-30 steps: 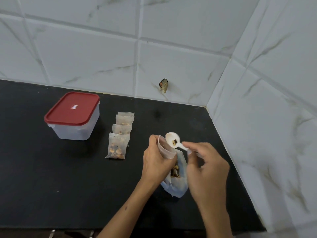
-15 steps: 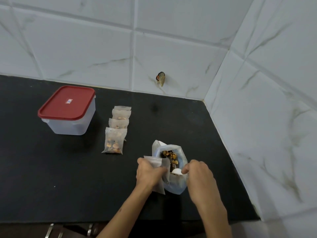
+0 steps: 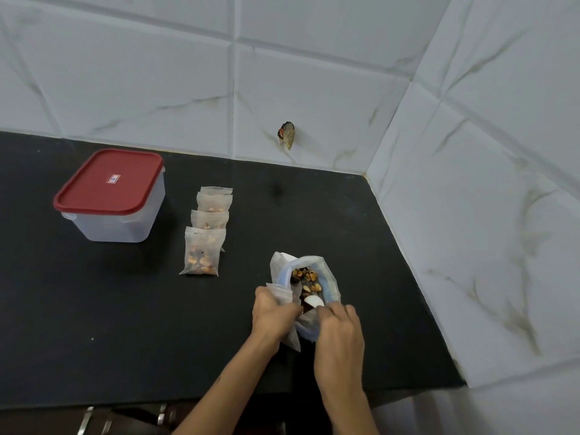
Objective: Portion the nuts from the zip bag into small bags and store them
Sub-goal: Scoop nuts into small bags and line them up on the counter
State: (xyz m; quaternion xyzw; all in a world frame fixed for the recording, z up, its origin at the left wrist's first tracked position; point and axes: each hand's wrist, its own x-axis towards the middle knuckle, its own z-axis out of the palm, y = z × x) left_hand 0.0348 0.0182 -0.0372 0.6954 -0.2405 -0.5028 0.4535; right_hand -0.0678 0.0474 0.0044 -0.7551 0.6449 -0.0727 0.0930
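Note:
An open zip bag (image 3: 329, 287) of mixed nuts (image 3: 306, 279) stands on the black counter (image 3: 125, 309) near the right wall. My right hand (image 3: 337, 334) grips a white spoon (image 3: 313, 301) whose bowl is dipped into the nuts. My left hand (image 3: 271, 312) holds a small translucent bag (image 3: 279, 291) against the zip bag's left side. Several filled small bags (image 3: 204, 246) lie in an overlapping row to the left.
A clear plastic box with a red lid (image 3: 110, 196) sits shut at the back left. White tiled walls (image 3: 470, 215) close the back and right sides. A small dark object (image 3: 286, 135) sticks out of the back wall. The counter's front edge runs just below my wrists.
The spoon was raised over the small bag a second ago. Both hands have since dropped, and the spoon has gone down into the zip bag's nuts.

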